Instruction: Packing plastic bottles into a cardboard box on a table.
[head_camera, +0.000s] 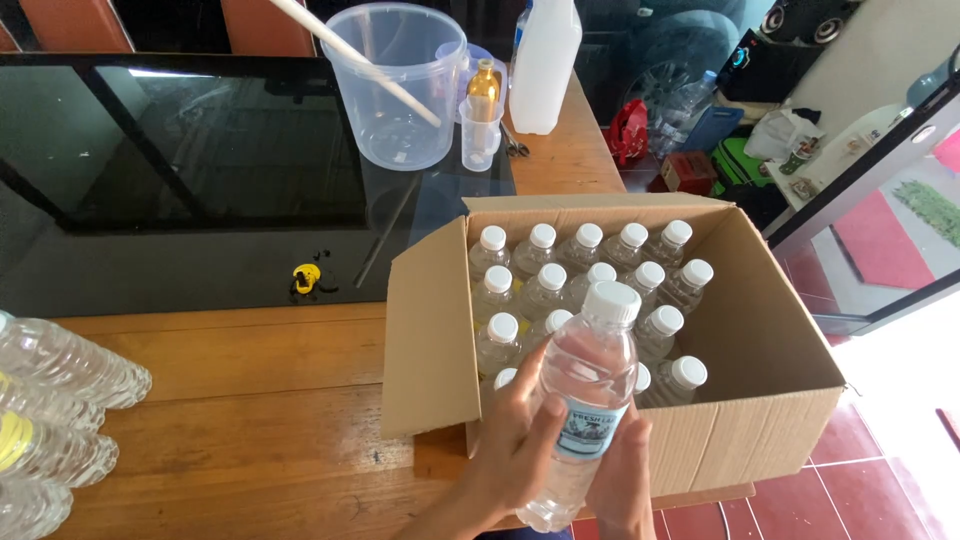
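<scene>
- both hands hold one clear plastic water bottle (585, 420) with a white cap and a pale blue label, upright and tilted slightly, just above the near edge of the open cardboard box (760, 350).
- the left hand (515, 445) wraps the bottle's lower left side, thumb lying across the label, fingers curled round the back.
- the right hand (622, 480) grips the lower right side, fingers closed against the plastic just below the label.
- the cardboard box sits at the right end of the wooden table (250, 400), its right side hanging past the table's edge over the red tiled floor (860, 470); its flaps stand open.
- inside the box stand rows of capped bottles (590, 275), white caps up, filling the left and far part; the right part of the box shows bare cardboard.
- at the table's left edge lie several empty clear bottles (55, 400) on their sides, one with a yellow cap.
- a dark glass panel (200, 180) covers the far part of the table; a small yellow object (305, 278) lies on it.
- near the far edge stand a clear plastic bucket (395, 85) with a wooden stick (350, 60) leaning in it, a small measuring cup (480, 135) and a white jug (545, 65).
</scene>
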